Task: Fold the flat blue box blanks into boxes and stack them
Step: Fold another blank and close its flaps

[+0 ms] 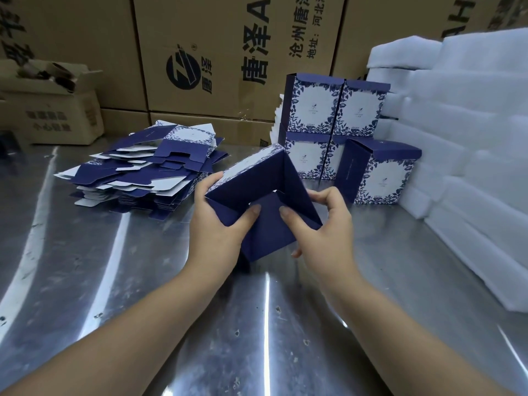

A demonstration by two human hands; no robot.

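Two hands at work, mid-fold. Holding a half-formed blue box (pixel 257 178) just above the steel table (pixel 114 281), bottom end turned toward the camera. Gripping its left wall with the left hand (pixel 220 224), fingers curled behind, thumb pressing a dark bottom flap inward. Mirroring that with the right hand (pixel 325 235): thumb flat on the same flap, fingers wrapped round the right wall. Not yet closed at the base, judging by the small gap showing at the centre.

Likely to handle as thin printed card: very light, springy along the creases, stiff only once locked, easily dented or scuffed at the corners. Best taken by the side walls near the folds, keeping thumbs free for tucking flaps; best not squeezed across the open end. Probably smooth and a little slippery on the printed face.

Flanked on the left, well apart from the hands, by a loose pile of flat blanks (pixel 137 172). Backed by a two-high stack of finished boxes (pixel 334 110) against brown cartons (pixel 214 52), with one more finished box (pixel 383 172) set just in front on the table. Bordered on the right by white foam sheets (pixel 471 138).
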